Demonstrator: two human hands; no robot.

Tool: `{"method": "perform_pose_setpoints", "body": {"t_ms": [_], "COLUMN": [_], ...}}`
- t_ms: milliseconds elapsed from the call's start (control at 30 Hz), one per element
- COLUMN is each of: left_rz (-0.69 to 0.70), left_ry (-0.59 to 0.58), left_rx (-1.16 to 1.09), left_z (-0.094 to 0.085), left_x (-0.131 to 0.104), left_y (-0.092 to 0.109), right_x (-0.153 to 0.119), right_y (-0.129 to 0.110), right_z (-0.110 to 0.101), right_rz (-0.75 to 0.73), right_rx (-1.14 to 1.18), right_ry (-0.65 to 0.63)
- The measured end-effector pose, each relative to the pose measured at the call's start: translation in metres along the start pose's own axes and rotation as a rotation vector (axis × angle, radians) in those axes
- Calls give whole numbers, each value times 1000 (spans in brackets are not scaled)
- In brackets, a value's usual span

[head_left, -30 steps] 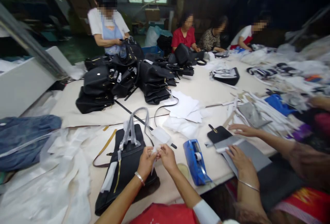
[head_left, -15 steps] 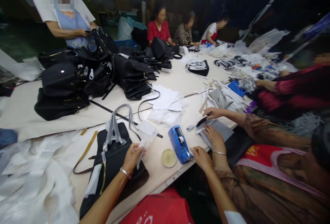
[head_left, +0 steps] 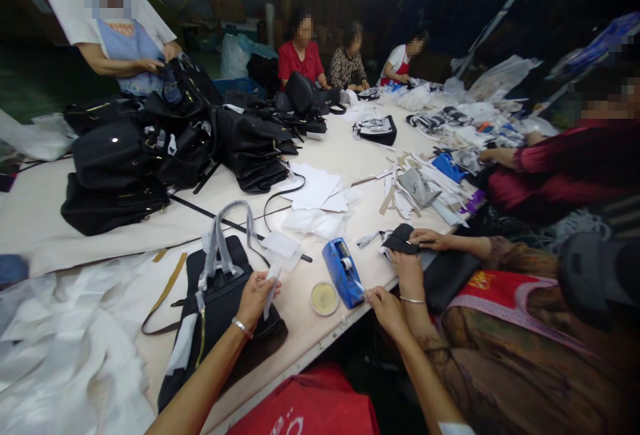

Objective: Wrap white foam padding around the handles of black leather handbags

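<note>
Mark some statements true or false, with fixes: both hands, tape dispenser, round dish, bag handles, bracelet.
1. The left hand holds a white strip. True.
2. The right hand is resting on the stack of white sheets. False: its fingertips are at the near end of the blue tape dispenser.
3. The round yellowish dish lies between the black bag and the tape dispenser. True.
4. The bag's handles are bright red. False: they look pale grey.
5. A silver bracelet is on the left wrist. True.
</note>
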State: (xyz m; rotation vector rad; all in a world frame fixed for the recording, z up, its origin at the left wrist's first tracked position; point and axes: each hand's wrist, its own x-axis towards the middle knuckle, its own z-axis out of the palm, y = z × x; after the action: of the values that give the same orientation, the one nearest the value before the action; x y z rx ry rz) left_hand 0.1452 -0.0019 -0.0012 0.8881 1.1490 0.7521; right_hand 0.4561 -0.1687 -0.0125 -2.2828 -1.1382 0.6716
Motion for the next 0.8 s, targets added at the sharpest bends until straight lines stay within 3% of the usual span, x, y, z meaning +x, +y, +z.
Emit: {"method": "perform_pose_setpoints", "body": {"t_ms": [167,333,567,667,800], "left_rz": [4,-18,-29,-17,-32], "left_ry": [-13,-10,28,53,55], "left_rx": [9,6,-67,-104,-125], "left_z": [1,-1,-3,-5,-7], "left_x": [0,3,5,6,5], "left_y": [0,-1,0,3,4], "right_x": [-11,-11,-15,-9,2], "right_y": [15,15,-15,-15,-1], "right_z": [11,14,16,16,10], "right_rz": [159,170,-18,-52,10], "right_rx": [29,-6,-617,-563,-360], "right_ry": [-92,-109,0,-44,-128]}}
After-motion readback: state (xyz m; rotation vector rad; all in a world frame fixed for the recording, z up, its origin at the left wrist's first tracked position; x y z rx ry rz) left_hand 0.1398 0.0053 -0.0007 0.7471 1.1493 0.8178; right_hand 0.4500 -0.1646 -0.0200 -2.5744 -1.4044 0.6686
